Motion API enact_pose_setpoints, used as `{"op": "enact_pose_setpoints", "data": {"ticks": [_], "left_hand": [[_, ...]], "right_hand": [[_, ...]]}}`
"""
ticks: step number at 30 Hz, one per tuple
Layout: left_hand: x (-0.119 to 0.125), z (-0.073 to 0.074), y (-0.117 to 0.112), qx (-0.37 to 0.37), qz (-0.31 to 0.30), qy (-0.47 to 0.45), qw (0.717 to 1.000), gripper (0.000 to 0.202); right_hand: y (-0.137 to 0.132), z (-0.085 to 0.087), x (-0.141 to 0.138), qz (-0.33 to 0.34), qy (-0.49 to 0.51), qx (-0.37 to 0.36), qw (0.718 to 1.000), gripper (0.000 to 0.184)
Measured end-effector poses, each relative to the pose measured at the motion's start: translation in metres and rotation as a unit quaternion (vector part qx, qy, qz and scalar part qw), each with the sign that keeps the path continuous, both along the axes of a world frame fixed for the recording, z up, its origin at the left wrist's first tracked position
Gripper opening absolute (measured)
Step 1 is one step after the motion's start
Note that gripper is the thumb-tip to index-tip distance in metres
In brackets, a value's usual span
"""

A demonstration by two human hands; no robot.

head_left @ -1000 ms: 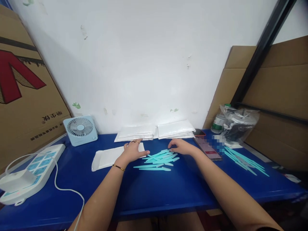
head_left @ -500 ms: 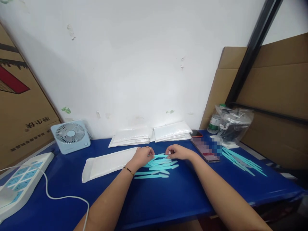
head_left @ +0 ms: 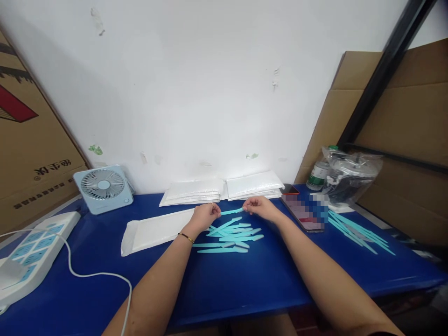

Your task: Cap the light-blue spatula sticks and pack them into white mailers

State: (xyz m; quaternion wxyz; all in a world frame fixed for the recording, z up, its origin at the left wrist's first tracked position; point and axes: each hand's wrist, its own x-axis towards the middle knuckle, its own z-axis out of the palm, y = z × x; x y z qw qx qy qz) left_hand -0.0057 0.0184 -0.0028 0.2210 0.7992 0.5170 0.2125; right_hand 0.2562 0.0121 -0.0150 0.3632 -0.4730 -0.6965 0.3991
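A slim turquoise eyebrow razor stretches between my two hands, raised a little over the others. My left hand pinches its left end, and my right hand pinches its right end; the fingertips hide both ends. Just below them, several similar loose razors lie in a crossed pile on the blue table. Beside and partly behind my left hand is a long white padded envelope, lying flat.
Two stacks of white envelopes, the left stack and the right stack, rest against the wall. To the right are a phone, more turquoise razors, a bottle and a bagged item. A fan and power strip stand left.
Both hands have lifted away from the pile, toward the wall, with one razor now stretched between them. More of the pile shows. The camera view has shifted slightly.
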Motion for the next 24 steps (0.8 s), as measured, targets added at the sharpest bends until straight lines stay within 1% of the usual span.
{"op": "enact_pose_setpoints", "data": {"ticks": [2,4,7,9,10,13,15,17,20,24], "left_hand": [[-0.002,-0.001,0.001,-0.01,0.013,-0.009,1.0,0.011],[-0.004,0.0,0.001,-0.008,0.02,-0.023,1.0,0.014],[-0.003,0.003,-0.003,0.039,0.017,-0.019,0.999,0.028],[-0.001,0.006,-0.008,0.065,-0.004,0.008,0.998,0.032],[0.0,0.007,-0.01,0.069,-0.022,0.026,0.997,0.031],[0.005,0.008,-0.017,0.056,-0.075,0.061,0.994,0.025],[0.008,0.006,-0.018,0.034,-0.092,0.061,0.993,0.023],[0.01,0.004,-0.018,0.032,-0.086,0.052,0.994,0.02],[0.013,0.001,-0.015,0.07,-0.055,0.039,0.995,0.015],[0.018,-0.002,-0.015,0.113,-0.023,0.026,0.993,0.015]], "right_hand": [[0.002,-0.001,0.007,-0.009,-0.01,-0.001,1.0,0.03],[0.003,-0.002,0.012,-0.025,-0.047,0.022,0.998,0.031],[-0.001,0.002,0.009,-0.049,-0.135,0.116,0.983,0.027],[-0.006,0.005,-0.001,-0.039,-0.192,0.163,0.967,0.023],[-0.009,0.007,-0.006,-0.026,-0.218,0.172,0.96,0.022],[-0.017,0.011,-0.021,0.002,-0.28,0.171,0.945,0.02],[-0.02,0.012,-0.026,0.014,-0.297,0.162,0.941,0.018],[-0.02,0.012,-0.026,0.02,-0.298,0.153,0.942,0.015],[-0.019,0.011,-0.022,0.018,-0.282,0.148,0.948,0.016],[-0.015,0.011,-0.013,0.021,-0.253,0.152,0.955,0.017]]}}
